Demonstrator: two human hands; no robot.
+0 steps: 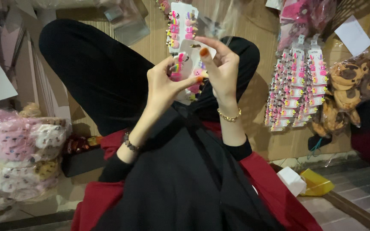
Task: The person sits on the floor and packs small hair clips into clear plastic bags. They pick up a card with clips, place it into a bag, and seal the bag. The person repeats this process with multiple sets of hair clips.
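Together, both hands (193, 77) pinch a hair-clip card (184, 25); its lower half hidden.

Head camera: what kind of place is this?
Probably a small stockroom or packing spot for hair accessories. Both hands hold a clip card, more clip cards lie stacked beside, and bagged plush goods sit nearby.

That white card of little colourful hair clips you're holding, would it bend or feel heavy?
The white card of colourful hair clips probably flexes a little, being thin. It seems light: the left hand and right hand hold it by fingertips. Its clear wrap may be slippery.
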